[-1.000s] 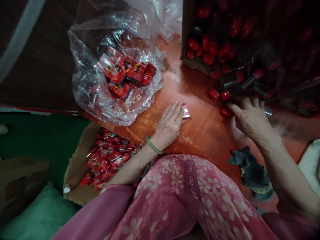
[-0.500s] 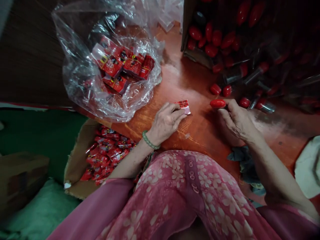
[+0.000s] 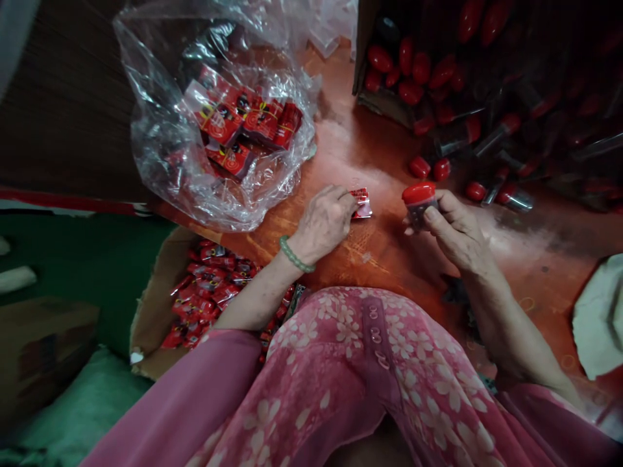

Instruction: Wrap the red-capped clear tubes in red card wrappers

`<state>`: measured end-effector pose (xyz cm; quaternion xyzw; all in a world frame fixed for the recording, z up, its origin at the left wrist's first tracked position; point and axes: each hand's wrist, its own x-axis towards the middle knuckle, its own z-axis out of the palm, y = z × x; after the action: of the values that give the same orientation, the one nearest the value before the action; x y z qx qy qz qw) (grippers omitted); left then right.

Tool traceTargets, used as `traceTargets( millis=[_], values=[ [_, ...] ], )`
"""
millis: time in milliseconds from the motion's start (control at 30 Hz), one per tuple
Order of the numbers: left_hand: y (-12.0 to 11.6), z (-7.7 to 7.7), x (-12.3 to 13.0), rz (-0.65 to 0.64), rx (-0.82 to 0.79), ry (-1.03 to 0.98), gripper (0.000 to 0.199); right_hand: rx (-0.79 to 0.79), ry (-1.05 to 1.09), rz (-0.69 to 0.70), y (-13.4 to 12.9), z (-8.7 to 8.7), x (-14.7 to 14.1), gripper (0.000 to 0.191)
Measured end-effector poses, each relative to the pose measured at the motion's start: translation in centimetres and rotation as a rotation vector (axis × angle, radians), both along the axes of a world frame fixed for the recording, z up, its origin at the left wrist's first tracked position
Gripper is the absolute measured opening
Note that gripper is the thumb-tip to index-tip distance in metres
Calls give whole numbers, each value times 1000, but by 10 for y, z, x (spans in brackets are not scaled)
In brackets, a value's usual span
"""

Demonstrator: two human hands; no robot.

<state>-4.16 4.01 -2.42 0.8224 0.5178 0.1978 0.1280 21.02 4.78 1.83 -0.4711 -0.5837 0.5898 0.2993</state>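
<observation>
The person's right hand [image 3: 457,227] grips a red-capped container [image 3: 419,194] between thumb and fingers, its glossy red cap uppermost and its clear, dark-looking body below, raised above the orange-brown table [image 3: 384,259]. The left hand [image 3: 327,214], palm down, bends its fingertips over a small red-and-white packet [image 3: 361,202] that lies on the table between the two hands; whether the fingers pinch it or only rest on it, I cannot tell. A green bead bracelet [image 3: 296,255] circles the left wrist.

Just beyond the right hand sit two red caps [image 3: 431,168], side by side. To that hand's right, clear tubes [image 3: 518,198] with red ends lie on the table, and farther beyond, more red-capped pieces [image 3: 411,68] fill a shadowy space beside a cardboard edge [image 3: 382,107]. A dark cloth [image 3: 455,288] shows partly behind the right forearm.

Beyond the left hand and to its left, an open clear plastic bag [image 3: 233,211] holds a pile of red printed packs [image 3: 224,123]. Nearer the body, below the left forearm, an open cardboard box [image 3: 150,311] contains many shiny red wrapped pieces [image 3: 204,292].
</observation>
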Motion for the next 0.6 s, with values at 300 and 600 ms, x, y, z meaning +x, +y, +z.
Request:
traceTargets(
  millis=[300,600],
  values=[
    [-11,17,-8,72,-10,-475,16,134,-174,70,-14,13,0,31],
    [-26,37,-4,-4,18,-574,20,425,-361,301,-15,36,-8,27]
  ],
)
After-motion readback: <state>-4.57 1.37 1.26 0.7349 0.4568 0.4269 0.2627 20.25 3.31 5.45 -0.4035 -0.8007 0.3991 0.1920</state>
